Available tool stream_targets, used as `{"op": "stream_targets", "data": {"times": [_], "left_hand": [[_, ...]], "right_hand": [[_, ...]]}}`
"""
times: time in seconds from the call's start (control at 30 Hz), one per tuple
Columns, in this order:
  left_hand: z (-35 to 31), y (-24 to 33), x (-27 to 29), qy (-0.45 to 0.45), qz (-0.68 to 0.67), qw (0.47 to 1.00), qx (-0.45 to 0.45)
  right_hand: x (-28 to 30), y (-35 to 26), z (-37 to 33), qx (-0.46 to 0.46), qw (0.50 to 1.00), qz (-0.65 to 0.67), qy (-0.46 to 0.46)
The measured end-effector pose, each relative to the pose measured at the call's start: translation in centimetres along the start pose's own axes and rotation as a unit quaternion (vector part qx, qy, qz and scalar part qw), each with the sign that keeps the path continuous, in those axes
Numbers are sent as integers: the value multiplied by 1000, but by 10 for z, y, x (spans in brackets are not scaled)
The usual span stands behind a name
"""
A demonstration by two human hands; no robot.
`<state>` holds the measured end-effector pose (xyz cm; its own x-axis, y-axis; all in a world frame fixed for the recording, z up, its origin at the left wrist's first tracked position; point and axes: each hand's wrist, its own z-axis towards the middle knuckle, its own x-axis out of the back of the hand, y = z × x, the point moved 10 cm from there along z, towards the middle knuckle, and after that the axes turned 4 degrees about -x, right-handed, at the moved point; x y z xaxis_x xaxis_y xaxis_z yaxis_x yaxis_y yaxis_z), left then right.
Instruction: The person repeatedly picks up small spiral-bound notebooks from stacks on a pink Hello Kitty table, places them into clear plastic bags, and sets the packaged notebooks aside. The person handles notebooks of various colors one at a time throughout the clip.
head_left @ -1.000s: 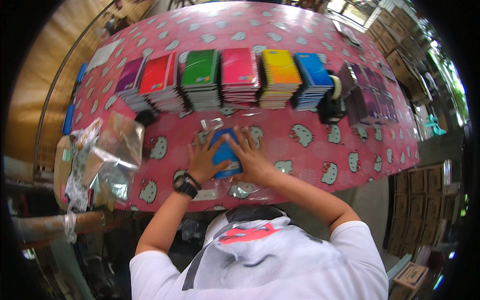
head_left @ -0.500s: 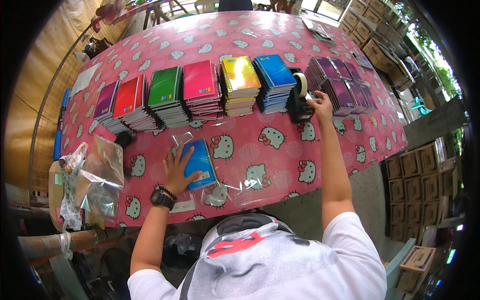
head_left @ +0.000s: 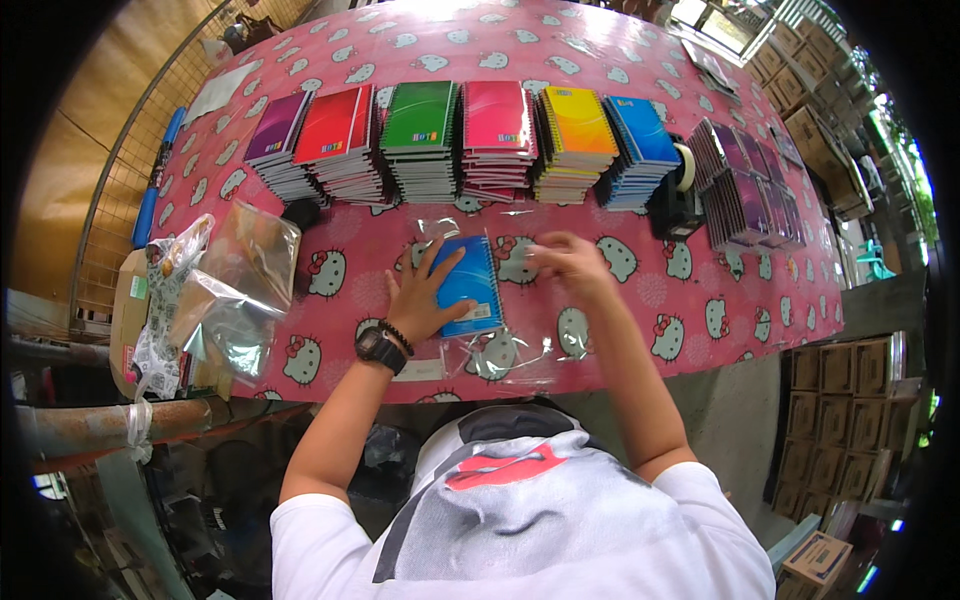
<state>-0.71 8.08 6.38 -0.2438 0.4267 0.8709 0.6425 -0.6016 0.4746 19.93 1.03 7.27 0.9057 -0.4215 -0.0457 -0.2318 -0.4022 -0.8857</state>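
Observation:
A blue spiral notebook (head_left: 462,268) lies near the middle of the table, on a clear plastic sheet (head_left: 515,362) that spreads past its edges. Spread flat, my left hand (head_left: 420,300) presses on the notebook's left part, fingers apart. To the right of it, my right hand (head_left: 578,266) hovers in the air, smeared by motion. Its fingers are drawn together in a pinch; whatever is between them is too small to make out. The black tape dispenser (head_left: 672,215) with its pale tape roll stands farther right, apart from that hand.
Behind the notebook runs a row of notebook stacks: purple, red, green, pink (head_left: 497,115), yellow and blue. More purple notebooks (head_left: 745,190) are stacked at the right. Clear plastic sleeves (head_left: 235,300) lie at the left edge. Cardboard boxes (head_left: 840,410) stand beyond the table's right side.
My right hand has left the tape dispenser and come left toward the blue notebook. The left hand stays on the notebook. The whole view has shifted, so the table appears farther right and higher.

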Motion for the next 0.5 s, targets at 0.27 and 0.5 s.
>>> {"op": "stream_targets", "data": {"times": [0.27, 0.5], "left_hand": [[4, 2, -1, 34, -25, 999, -32], [13, 4, 18, 75, -40, 996, -20]], "right_hand": [[-71, 19, 15, 35, 923, -377, 65], [-53, 7, -16, 21, 829, -555, 72]]}}
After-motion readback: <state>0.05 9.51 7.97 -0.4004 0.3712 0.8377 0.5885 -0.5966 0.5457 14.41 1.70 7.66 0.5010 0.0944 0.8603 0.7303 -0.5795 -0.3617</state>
